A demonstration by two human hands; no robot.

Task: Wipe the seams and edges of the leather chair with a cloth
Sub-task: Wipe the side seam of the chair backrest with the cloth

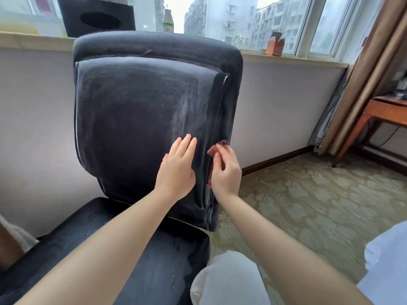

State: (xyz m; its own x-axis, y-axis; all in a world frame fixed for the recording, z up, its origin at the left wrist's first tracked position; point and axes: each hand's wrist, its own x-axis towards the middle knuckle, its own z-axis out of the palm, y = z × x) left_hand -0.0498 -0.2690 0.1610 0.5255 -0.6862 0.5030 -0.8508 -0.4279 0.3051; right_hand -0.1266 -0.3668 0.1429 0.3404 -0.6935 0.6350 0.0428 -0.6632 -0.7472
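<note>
The dark chair (136,111) faces me with its padded backrest upright and its seat (123,249) below. My left hand (176,170) lies flat on the backrest cushion near its right side, fingers apart and holding nothing. My right hand (224,172) is at the cushion's right seam (217,119), its fingers pinched on a small reddish cloth (220,144), which is blurred and mostly hidden by the fingers. The cloth touches the seam at about the height of my left fingertips.
A windowsill behind the chair holds a black box (97,17), a bottle (168,20) and an orange carton (275,44). A curtain (372,69) and a wooden table (383,113) stand at the right. Patterned carpet (308,194) lies right of the chair. My knees in white (229,280) are below.
</note>
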